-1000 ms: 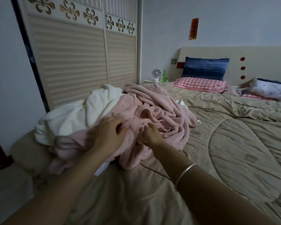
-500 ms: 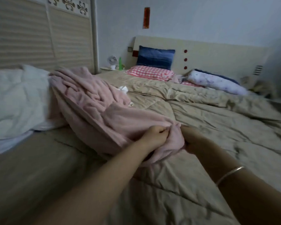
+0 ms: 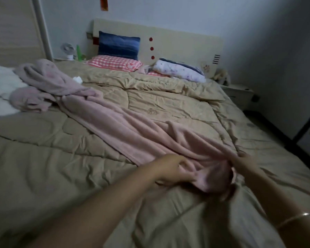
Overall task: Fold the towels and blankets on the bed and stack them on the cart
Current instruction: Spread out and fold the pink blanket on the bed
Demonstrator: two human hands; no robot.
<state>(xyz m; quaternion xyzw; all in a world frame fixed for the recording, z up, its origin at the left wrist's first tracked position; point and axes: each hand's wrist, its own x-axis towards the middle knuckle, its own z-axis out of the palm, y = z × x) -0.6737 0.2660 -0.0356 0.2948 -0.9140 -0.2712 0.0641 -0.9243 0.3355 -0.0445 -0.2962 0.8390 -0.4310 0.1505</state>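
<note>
Near bed's foot — my left hand (image 3: 174,170) & right hand (image 3: 243,163) pinch pink blanket (image 3: 132,129) end, bunched btwn them, rest strung diagonally across quilt (image 3: 43,158) — prob. to find corners.

Here's the bed (image 3: 177,108), covered edge to edge by a rumpled tan quilted comforter (image 3: 43,158). A pink blanket (image 3: 125,129) stretches diagonally across it, bunched in a heap at the far left and drawn out long toward the near right. Beside that heap, a white blanket (image 3: 0,90) lies at the left edge, touching the pink one. A small white scrap (image 3: 77,80) sits just past the heap. Up at the headboard: a red checked pillow (image 3: 115,63) with a blue cushion (image 3: 118,45) propped behind it, and a floral bundle (image 3: 179,70) lying to the right
</note>
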